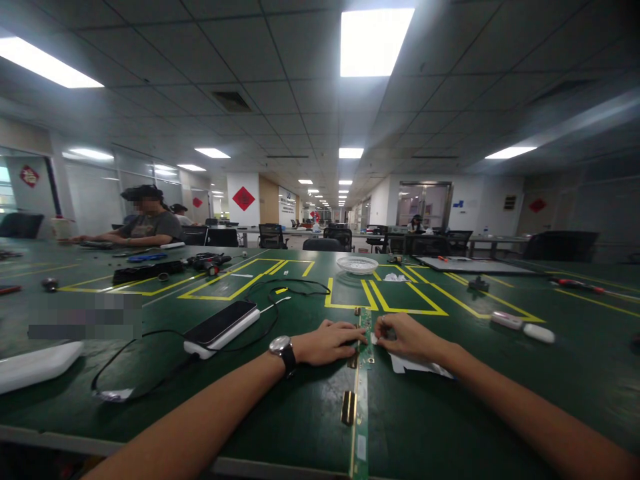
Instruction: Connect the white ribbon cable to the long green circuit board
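A long, narrow green circuit board [361, 427] runs away from me on the green table, with copper-coloured flexible tabs [349, 408] along its left side. My left hand [327, 341], wearing a wristwatch [281, 345], lies palm down with its fingers stretched across the board's upper part. Just right of the board, my right hand [407, 337] has thumb and fingers pinched together at a small white piece [374, 339], whose material I cannot make out. Beneath the right hand and wrist lies a white sheet of paper or cloth [417, 365], partly hidden.
A phone [223, 328] rests on a white block with cables left of my hands. Ahead stand a white basket [357, 266] and crumpled tissue [395, 277]. White and pink cases [520, 327] lie right. Across the table at left, a person [147, 220] sits.
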Demonstrator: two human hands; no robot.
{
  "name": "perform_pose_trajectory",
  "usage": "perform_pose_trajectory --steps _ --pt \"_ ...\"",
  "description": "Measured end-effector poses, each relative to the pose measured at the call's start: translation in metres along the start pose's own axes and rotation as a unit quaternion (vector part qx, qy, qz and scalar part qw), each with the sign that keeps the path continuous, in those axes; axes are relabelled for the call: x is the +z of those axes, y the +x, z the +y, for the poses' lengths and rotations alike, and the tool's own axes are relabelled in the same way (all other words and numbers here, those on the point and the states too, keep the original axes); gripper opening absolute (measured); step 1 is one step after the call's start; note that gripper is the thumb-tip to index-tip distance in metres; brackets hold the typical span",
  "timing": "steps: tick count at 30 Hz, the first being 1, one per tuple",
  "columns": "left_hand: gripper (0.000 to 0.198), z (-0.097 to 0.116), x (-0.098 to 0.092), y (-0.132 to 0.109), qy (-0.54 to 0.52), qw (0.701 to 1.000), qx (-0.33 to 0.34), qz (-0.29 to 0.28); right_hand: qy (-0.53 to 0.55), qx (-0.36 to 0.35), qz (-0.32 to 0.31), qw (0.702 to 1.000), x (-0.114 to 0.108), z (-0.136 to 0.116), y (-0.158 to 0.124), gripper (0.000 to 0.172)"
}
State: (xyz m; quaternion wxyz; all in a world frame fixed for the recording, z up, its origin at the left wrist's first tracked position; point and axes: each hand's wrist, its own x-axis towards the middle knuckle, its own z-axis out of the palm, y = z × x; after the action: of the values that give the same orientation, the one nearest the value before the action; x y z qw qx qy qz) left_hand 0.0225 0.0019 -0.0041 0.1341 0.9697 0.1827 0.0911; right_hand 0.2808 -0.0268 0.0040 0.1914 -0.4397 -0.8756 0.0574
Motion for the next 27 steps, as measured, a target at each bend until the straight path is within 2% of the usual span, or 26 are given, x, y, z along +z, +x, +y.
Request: perform_pose_trajectory --steps 10,14,20,24,27 --pt "0.04 0.005 -0.003 -0.002 -0.003 1.0 -0.004 -0.002 -0.013 0.021 -0.001 1.0 -0.001 -0.006 0.0 0.007" --pt "0.04 0.004 -0.003 -0.003 -0.002 1.0 0.004 0.0 -0.021 -0.005 -0.01 1.0 -0.006 -0.004 0.001 0.011" --pt "0.04 0.0 0.001 -0.004 0.001 1.0 0.003 0.022 -0.016 -0.038 0.029 0.999 -0.007 0.003 0.005 0.019" --pt "0.038 -0.001 0.001 -0.004 0.007 0.998 0.0 0.059 -0.019 -0.058 -0.02 0.998 -0.005 0.006 0.008 0.04" --pt "0.034 -0.001 -0.001 -0.004 0.013 0.996 -0.009 0.09 -0.059 -0.044 -0.052 0.996 -0.007 0.011 0.008 0.046"
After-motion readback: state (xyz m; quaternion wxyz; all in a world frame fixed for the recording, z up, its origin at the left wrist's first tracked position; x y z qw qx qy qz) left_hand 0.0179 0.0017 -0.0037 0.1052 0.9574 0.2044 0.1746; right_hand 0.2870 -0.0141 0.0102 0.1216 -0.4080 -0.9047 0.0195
